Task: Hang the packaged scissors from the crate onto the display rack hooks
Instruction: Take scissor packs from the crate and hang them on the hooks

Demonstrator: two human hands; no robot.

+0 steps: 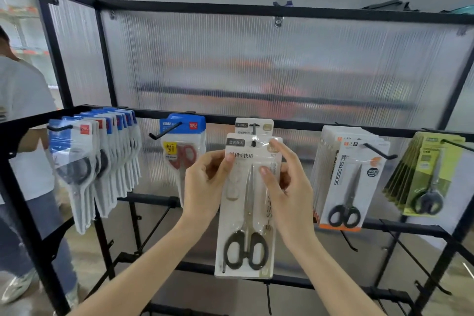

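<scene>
Rack (pixel 307 126) of black bars carries packs on hooks: blue-topped packs (pixel 77 161) far left, a red-handled pack (pixel 183 146) marked "deli", a white pack (pixel 351 187) reading "SCISSORS", green packs (pixel 431 174) far right. Scissors pack (pixel 246 213), white with black handles, hangs upright at the middle hook (pixel 254 128), its hole at the hook's tip, before a like pack (pixel 256 126). Left hand (pixel 205 187) and right hand (pixel 287 187) pinch its upper edges.
</scene>
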